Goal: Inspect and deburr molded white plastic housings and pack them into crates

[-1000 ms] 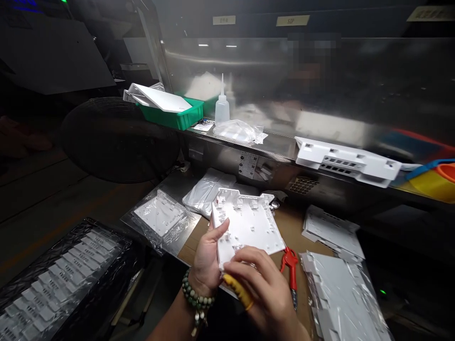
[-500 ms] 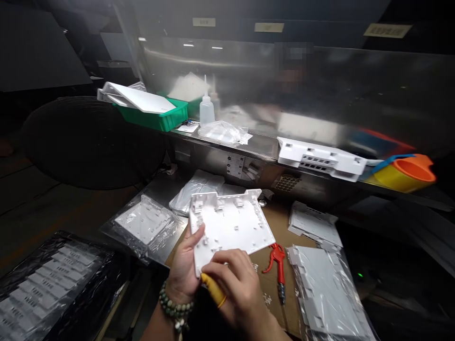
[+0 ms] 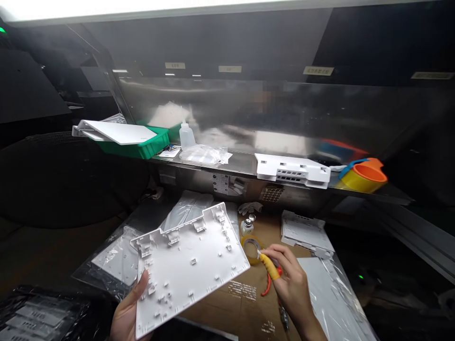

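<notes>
Grip of my left hand [image 3: 125, 309] holds the white plastic panel [image 3: 202, 270] tilted, thumb uppermost; right hand [image 3: 292, 275] pinched narrow, contents unclear.

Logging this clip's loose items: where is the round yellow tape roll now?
In the head view, the round yellow tape roll lies right of centre on brown cardboard, between the white plastic panel and the right hand.

A bottle [image 3: 186, 137] stands near a green tray [image 3: 155, 146].
</notes>
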`<state>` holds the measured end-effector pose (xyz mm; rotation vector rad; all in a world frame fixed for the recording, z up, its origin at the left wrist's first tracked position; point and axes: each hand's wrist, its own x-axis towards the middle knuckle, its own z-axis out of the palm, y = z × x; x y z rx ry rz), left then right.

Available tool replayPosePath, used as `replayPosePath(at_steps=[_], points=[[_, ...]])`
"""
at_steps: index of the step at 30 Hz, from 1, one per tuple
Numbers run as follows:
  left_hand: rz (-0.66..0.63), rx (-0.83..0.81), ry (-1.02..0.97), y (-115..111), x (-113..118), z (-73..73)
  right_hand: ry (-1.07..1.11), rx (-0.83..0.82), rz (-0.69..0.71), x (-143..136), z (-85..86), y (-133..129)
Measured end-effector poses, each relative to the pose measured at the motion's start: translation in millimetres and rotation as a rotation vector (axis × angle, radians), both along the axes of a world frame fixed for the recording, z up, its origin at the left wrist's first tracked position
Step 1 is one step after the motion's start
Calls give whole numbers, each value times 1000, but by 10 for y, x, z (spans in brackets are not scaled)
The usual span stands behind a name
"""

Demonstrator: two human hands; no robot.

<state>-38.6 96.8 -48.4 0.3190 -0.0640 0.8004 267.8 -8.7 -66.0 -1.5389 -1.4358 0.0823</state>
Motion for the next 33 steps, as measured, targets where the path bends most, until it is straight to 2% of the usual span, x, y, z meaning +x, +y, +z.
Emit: replayPosePath(at_steps=[5, 7, 9, 11, 14, 17, 19, 22, 26, 28, 31, 33], points=[[83, -42, 13, -29, 20, 32, -87, 18, 141, -17, -83, 25], [112, -62, 39, -39, -15, -8, -125, 13, 107, 67, -133, 95], [115, -64, 67, -50, -86, -108, -98, 34, 45, 163, -106, 178], [117, -48, 90, -67, -166, -245, -24, 82, 4, 208, 30, 260], [161, -33, 145, -104, -244, -424, 89, 157, 10, 142, 326, 402], [197, -47, 265, -131, -260, -509, 91, 191, 52, 66, 469, 568], [199, -72, 365, -136, -257, -528, 38, 174, 22, 80, 431, 643], [193, -85, 461, -135, -248, -545, 47, 134, -31, 158, 283, 665], [211, -32, 464, -138, -240, -591, 133, 69, 63, 248, 53, 661], [242, -9, 521, -149, -223, -598, 148, 19, 38, 294, -82, 684], [255, -31, 683, -199, -102, -524, 180, -15, -57, 306, -218, 683], [228, -89, 795, -253, 72, -418, 219, 0, -70, 202, -182, 625]])
